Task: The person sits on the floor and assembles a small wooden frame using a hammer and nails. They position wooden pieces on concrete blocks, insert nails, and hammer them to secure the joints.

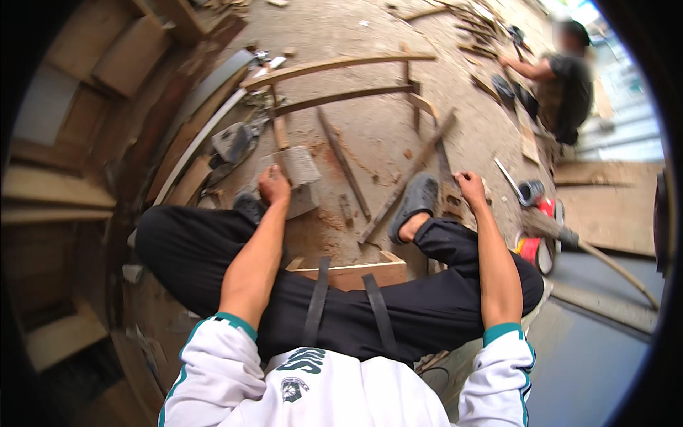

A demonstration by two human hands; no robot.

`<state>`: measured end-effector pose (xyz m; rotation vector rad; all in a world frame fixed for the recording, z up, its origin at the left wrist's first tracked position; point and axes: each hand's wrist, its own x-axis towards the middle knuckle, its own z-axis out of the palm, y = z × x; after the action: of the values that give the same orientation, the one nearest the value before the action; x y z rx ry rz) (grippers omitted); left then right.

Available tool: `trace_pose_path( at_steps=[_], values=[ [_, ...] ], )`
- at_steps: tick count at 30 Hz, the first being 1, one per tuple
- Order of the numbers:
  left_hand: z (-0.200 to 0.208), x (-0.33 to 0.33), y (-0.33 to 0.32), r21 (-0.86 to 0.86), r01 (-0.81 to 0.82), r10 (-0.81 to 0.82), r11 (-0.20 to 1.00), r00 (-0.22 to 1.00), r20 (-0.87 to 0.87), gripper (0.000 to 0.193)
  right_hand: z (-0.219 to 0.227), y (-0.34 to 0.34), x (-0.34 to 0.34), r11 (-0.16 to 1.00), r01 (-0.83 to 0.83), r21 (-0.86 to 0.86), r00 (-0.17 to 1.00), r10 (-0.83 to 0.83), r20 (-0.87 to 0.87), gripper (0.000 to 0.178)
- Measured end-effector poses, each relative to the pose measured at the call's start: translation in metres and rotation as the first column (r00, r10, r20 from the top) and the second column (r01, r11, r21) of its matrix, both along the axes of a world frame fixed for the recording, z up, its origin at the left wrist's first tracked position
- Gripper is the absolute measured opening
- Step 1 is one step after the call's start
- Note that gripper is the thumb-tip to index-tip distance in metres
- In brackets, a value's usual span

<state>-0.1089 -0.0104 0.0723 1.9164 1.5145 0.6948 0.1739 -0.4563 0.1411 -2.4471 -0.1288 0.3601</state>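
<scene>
My left hand point(274, 186) is closed in a fist over the left edge of a grey concrete block point(302, 167). Whatever it may hold cannot be made out. On the block rests the end of a leg of a wooden frame point(345, 99), which lies on the ground ahead. To the right, my right hand point(470, 187) has its fingers curled closed, and their contents are hidden. It is just beside a handsaw point(451, 202) with a wooden handle. A long wood strip point(413, 171) lies slanting between my hands, with a shorter strip point(343, 162) left of it.
Across my lap is a wooden box-like piece point(370, 275) with dark straps. Wooden shelving point(57, 188) stands left. At right are a tin can point(530, 192), a red tape roll point(532, 254) and a wooden-handled tool point(612, 267). Another person point(565, 85) sits far right near scrap wood.
</scene>
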Motion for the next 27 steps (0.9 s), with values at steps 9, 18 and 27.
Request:
trace_pose_path(
  at_steps=[9,18,27],
  values=[
    [0.061,-0.038,-0.019,0.155,-0.063,-0.017,0.986,0.885,0.465,0.026,0.086,0.265,-0.076,0.703,-0.711,0.004,0.676,0.682,0.279,0.027],
    [0.145,-0.12,-0.006,-0.002,-0.402,0.322,0.916,0.729,0.605,0.024,0.194,0.469,-0.278,0.189,-0.915,0.356,0.36,0.78,0.511,0.019],
    [0.135,-0.213,0.024,-0.17,-0.751,0.643,0.638,0.399,0.653,0.03,0.168,0.54,-0.419,-0.085,-0.963,0.256,0.036,0.899,0.437,0.026]
  ],
)
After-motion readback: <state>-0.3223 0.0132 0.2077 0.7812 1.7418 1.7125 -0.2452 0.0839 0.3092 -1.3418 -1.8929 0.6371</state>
